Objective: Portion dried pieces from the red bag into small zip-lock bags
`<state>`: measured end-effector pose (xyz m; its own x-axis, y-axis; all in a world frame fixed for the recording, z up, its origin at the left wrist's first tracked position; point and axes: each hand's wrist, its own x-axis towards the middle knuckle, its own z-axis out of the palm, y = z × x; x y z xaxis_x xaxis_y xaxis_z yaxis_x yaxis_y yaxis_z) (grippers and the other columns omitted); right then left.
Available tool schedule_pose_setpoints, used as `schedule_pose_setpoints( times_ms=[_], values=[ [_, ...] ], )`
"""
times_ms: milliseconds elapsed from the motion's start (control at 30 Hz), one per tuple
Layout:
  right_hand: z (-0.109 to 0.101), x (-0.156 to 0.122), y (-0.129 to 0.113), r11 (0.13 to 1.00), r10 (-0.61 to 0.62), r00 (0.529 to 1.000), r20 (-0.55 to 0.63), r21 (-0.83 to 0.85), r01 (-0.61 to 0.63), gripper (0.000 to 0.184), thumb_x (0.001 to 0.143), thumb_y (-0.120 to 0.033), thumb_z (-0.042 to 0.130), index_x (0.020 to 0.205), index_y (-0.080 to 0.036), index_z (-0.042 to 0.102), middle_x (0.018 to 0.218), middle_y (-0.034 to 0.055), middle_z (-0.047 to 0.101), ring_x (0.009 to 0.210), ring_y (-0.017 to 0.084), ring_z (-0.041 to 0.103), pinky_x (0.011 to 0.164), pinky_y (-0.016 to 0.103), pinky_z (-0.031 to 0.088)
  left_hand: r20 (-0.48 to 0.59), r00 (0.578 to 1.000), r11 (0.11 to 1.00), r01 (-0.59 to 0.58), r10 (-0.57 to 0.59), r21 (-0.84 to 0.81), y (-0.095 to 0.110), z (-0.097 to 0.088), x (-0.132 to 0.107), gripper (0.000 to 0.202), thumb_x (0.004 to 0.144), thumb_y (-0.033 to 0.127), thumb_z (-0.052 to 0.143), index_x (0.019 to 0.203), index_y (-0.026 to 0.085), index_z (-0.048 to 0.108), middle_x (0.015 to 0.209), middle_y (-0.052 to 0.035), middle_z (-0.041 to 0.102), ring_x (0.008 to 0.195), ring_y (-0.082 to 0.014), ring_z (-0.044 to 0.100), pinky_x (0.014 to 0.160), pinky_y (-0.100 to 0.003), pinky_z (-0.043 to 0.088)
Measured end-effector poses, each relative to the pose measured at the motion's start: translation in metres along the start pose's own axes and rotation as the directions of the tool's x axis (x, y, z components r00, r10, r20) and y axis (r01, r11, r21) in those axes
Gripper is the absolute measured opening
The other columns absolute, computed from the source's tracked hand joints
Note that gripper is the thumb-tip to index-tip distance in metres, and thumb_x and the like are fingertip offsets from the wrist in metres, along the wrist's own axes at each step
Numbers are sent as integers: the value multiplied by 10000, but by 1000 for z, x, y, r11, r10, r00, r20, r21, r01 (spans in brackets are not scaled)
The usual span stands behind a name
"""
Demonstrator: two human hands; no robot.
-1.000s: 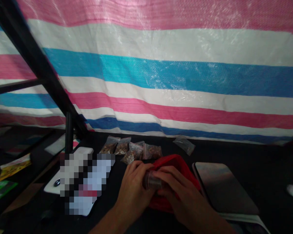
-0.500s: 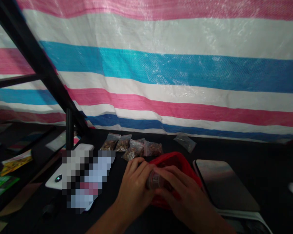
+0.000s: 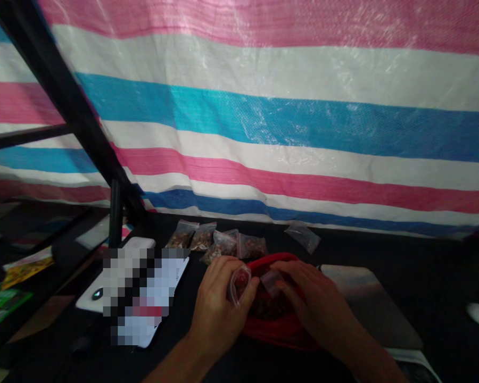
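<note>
My left hand (image 3: 219,300) pinches a small clear zip bag (image 3: 239,282) by its mouth, holding it over a red bowl (image 3: 279,330) on the dark table. My right hand (image 3: 311,303) is closed over the bowl, fingertips gripping the other side of the bag's opening. The bowl holds dark brownish bits, partly hidden by my fingers. Just beyond the bowl lie several small filled zip bags (image 3: 219,242) in a row.
An empty clear bag (image 3: 302,235) lies further right. A flat steel-topped scale (image 3: 375,308) sits beside the bowl on the right. A white device and blurred papers (image 3: 143,298) lie left. A black frame post (image 3: 114,213) stands at left; a striped tarp (image 3: 287,127) hangs behind.
My hands have drawn apart a little over the bowl. The bag, earlier bunched between both hands, now hangs open-mouthed from my left fingers.
</note>
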<state>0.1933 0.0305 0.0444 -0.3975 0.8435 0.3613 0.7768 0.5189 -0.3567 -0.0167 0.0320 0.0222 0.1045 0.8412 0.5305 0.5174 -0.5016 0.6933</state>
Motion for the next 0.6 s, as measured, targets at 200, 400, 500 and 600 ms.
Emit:
schedule_pose_setpoints(
  times_ms=[200,400,500,600],
  values=[
    [3,1,5,1000,21,993,118,-17,-19,319,923,-1,410,1014,-214,629,1085,78,711,1033,224,666,898,360,525,-244,965,995,-96,99,25,6,-21,11,90,952,141,546,975,211,597,981,-39,606,951,-176,609,841,-296,510],
    [4,1,10,997,46,996,79,-60,-42,427,853,34,422,1143,-178,654,1210,106,696,1188,260,601,1046,434,452,-174,984,954,75,-24,290,21,-32,-4,81,970,319,546,976,242,569,1093,-73,618,953,-238,699,756,-344,557],
    [3,1,13,989,49,999,1,-138,-48,460,850,-11,470,1247,-162,647,1260,120,696,1427,371,383,1164,601,257,-25,955,847,273,-295,456,24,-25,-25,212,949,433,538,1022,234,556,1087,-106,653,653,-258,732,496,-341,498],
    [5,-1,15,977,31,999,-20,-213,-35,481,852,-35,488,1288,-161,648,1212,115,725,1497,404,258,1180,641,192,189,866,838,358,-462,411,25,-13,-36,132,929,378,557,938,247,541,893,-66,703,617,-273,748,478,-316,481]
  ],
)
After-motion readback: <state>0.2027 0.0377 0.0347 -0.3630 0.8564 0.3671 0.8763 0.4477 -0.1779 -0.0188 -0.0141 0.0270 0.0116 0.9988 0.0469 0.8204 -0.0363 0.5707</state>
